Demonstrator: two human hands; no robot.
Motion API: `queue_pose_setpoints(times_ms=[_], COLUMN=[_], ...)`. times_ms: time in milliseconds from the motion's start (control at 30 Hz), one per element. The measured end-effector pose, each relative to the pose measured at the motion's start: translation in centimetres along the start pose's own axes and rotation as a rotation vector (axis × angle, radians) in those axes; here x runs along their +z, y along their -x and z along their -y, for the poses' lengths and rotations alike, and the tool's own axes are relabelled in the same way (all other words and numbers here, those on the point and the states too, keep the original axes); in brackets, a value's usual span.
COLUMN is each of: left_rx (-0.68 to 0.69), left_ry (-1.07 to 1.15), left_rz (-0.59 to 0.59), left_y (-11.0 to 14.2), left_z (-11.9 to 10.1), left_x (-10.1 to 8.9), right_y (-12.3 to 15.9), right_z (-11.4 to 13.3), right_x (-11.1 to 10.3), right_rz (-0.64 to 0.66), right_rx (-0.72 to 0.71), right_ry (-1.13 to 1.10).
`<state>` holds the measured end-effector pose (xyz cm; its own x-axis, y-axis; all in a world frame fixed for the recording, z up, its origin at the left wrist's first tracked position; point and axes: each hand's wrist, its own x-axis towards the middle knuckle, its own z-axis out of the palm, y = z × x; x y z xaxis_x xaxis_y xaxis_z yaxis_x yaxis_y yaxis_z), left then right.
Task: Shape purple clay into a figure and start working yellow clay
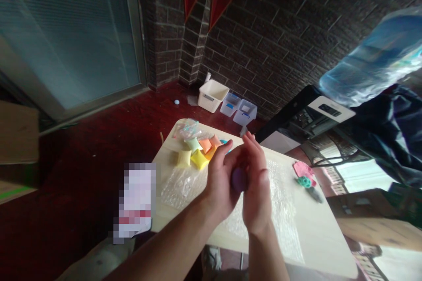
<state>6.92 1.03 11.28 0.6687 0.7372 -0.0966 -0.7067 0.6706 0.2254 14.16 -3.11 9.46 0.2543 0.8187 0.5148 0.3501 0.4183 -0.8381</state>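
Purple lump [239, 180] cupped between both hands [257, 189], mid-frame

Palms face each other, closed about the lump; finger contact partly hidden, contact with the right palm hard to judge. Hands held above bubble wrap [284, 215]. Pale surface [321, 232] shows right of the wrap, out to its lower-right corner. Pillow-shaped packets [199, 159] crowd its upper-left end; pink piece [303, 169] and green piece [303, 181] sit near the right edge. Red floor [82, 158] at frame left; bins [212, 96] by brick wall [263, 52], upper centre.

We note: lump [239, 180] between our hands [257, 191] | tabletop [329, 241] far left: packets [199, 159]; right: pieces [303, 169] | bubble wrap [281, 215] underneath | far floor [132, 134]: bins [213, 96]
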Motion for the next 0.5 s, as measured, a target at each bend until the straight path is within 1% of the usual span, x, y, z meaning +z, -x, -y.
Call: queue_pose_setpoints(times_ms=[67,100,200,300,333,400,433,500], left_rx=[-0.007,0.001,0.05,0.097,0.118,0.145,0.14,0.089], left_ry=[-0.004,-0.01,-0.014,-0.029,-0.028,0.002,0.026,0.054], left_rz=[-0.058,-0.091,-0.163,-0.203,-0.218,-0.232,-0.222,-0.164], left_y=[0.0,0.0,-0.2,-0.3,-0.3,0.0,0.1,0.3], left_z=[0.4,0.6,1.0,1.1,1.0,0.9,0.8,0.8], left_x=[0.1,0.1,0.3,0.4,0.4,0.5,0.6,0.6], right_y=[0.1,0.2,0.3,0.3,0.2,0.1,0.1,0.2], right_z=[-0.2,-0.3,-0.4,-0.4,-0.5,-0.8,-1.1,-1.5], right_x=[-0.1,-0.1,0.1,0.3,0.4,0.6,0.7,0.8], right_rz=[0.066,0.097,0.143,0.149,0.135,0.054,-0.011,-0.164], right_rx=[-0.09,-0.115,-0.13,-0.091,-0.069,-0.008,0.029,0.102], right_ry=[0.221,0.274,0.276,0.192,0.146,0.016,-0.056,-0.166])
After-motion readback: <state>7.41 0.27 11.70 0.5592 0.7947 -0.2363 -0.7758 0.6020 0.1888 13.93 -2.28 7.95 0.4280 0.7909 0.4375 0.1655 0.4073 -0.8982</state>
